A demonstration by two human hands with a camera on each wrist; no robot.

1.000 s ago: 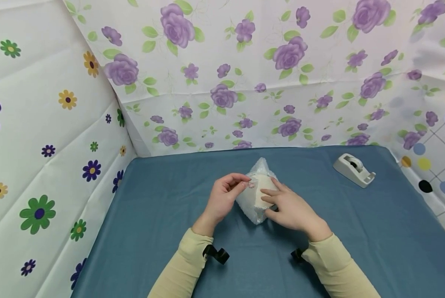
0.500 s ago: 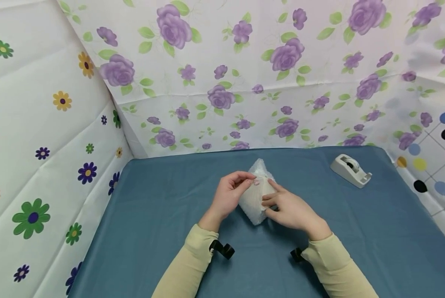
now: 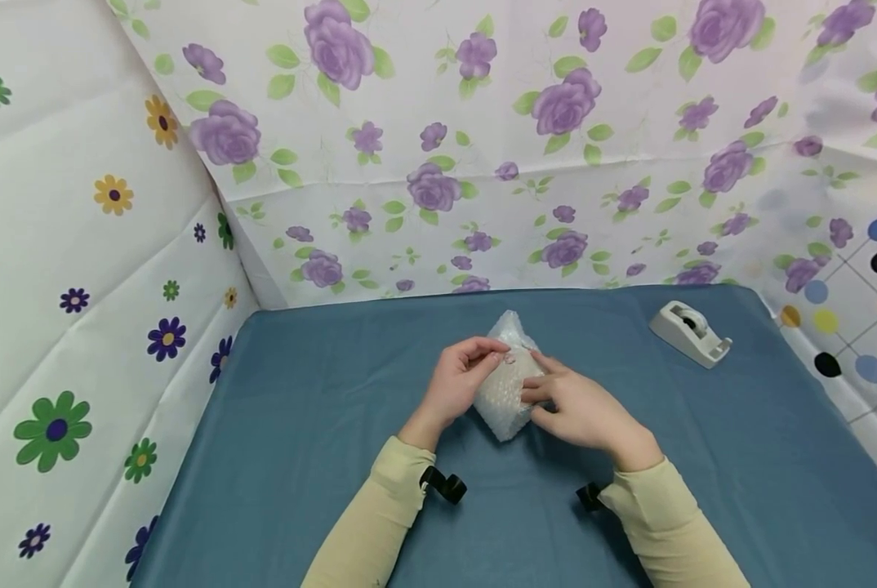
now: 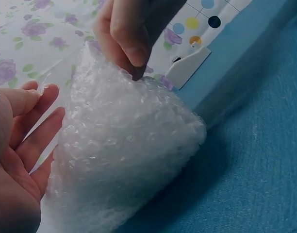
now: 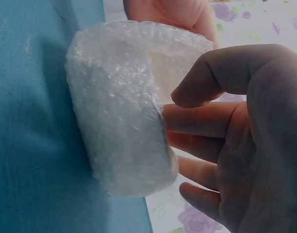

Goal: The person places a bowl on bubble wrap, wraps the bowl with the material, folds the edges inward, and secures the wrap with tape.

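A bubble-wrapped bundle (image 3: 503, 400) lies on the blue cloth, with something cream-coloured dimly visible through the wrap. My left hand (image 3: 462, 380) is at its upper left. In the left wrist view, its thumb and index finger pinch a small clear strip (image 4: 42, 89) that looks like tape; the other fingers lie along the wrap's side. My right hand (image 3: 581, 406) is on the bundle's right side. In the right wrist view, its fairly straight fingers (image 5: 199, 119) touch the wrap's edge and their tips are partly hidden, while the thumb is bent beside the opening.
A white tape dispenser (image 3: 691, 333) stands at the table's back right. The blue cloth (image 3: 321, 408) covers the table. Flower-printed sheets (image 3: 380, 163) hang behind and at the left, and a dotted one (image 3: 850, 327) at the right.
My left hand has moved a little to the right, and a layer of bubble wrap now covers the cream-coloured surface. My right hand stays at the bundle's right side, with its fingers shifted slightly.
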